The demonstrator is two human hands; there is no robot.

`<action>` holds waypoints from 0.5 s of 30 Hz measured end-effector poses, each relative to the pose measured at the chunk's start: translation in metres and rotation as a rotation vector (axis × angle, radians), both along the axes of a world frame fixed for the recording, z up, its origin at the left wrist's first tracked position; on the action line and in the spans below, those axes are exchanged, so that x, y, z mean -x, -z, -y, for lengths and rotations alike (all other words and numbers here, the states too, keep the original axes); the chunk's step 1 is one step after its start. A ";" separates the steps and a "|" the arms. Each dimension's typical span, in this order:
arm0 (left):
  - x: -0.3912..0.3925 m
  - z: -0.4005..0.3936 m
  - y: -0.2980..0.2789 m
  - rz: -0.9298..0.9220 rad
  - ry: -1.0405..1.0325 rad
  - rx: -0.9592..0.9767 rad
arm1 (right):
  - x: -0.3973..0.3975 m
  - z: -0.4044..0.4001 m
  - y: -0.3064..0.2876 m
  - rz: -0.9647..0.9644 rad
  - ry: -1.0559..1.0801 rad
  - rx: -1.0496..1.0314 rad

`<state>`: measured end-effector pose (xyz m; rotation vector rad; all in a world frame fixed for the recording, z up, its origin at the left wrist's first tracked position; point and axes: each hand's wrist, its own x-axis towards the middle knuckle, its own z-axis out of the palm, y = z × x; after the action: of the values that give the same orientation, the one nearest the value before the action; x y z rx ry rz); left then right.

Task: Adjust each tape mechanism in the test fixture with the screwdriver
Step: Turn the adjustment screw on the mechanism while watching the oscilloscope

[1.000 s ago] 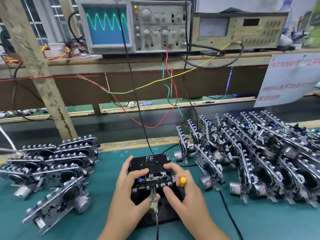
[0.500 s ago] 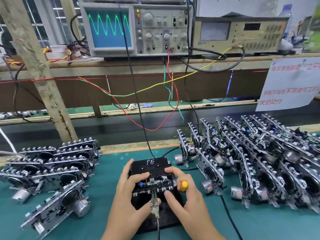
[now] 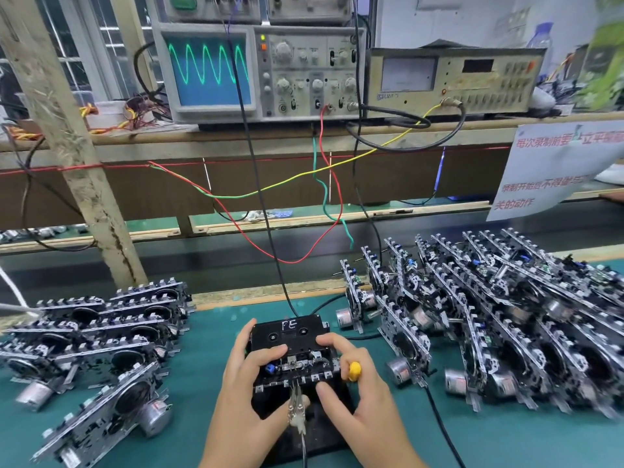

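Step in hand: one tape mechanism (image 3: 297,368) is sitting in the black test fixture (image 3: 287,332) at the near middle of the bench (image 3: 209,336); it looks to be getting seated or steadied before adjusting.
Left hand: the left hand (image 3: 248,390) is gripping the fixture's left side, forefinger lying across the cassette top.
Right hand: the right hand (image 3: 358,390) is curling round the screwdriver (image 3: 354,371), whose yellow handle end is poking out by the palm; forefinger and thumb are bracketing the mechanism's right edge.
Next move: judging from this, the blade needs bringing to the adjusting screw while the oscilloscope (image 3: 209,67) trace is being watched.
Waiting units: mechanisms are lying in rows left (image 3: 101,332) and right (image 3: 506,315).
Hidden: the screwdriver's shaft and tip are not showing; the screw itself is too small to pick out.
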<state>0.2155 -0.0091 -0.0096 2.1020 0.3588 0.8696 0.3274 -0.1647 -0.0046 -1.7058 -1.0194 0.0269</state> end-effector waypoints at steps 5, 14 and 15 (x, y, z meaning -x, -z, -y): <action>0.000 0.000 -0.001 -0.007 0.008 0.013 | 0.001 0.001 -0.002 0.004 0.009 0.001; 0.001 -0.001 -0.001 -0.010 0.020 0.019 | 0.002 0.002 -0.001 0.017 0.016 0.019; 0.001 -0.001 -0.001 -0.010 0.020 0.020 | 0.002 0.002 -0.003 0.014 0.013 0.016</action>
<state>0.2149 -0.0085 -0.0087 2.0887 0.3500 0.8406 0.3253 -0.1664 -0.0020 -1.7291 -1.0213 0.0149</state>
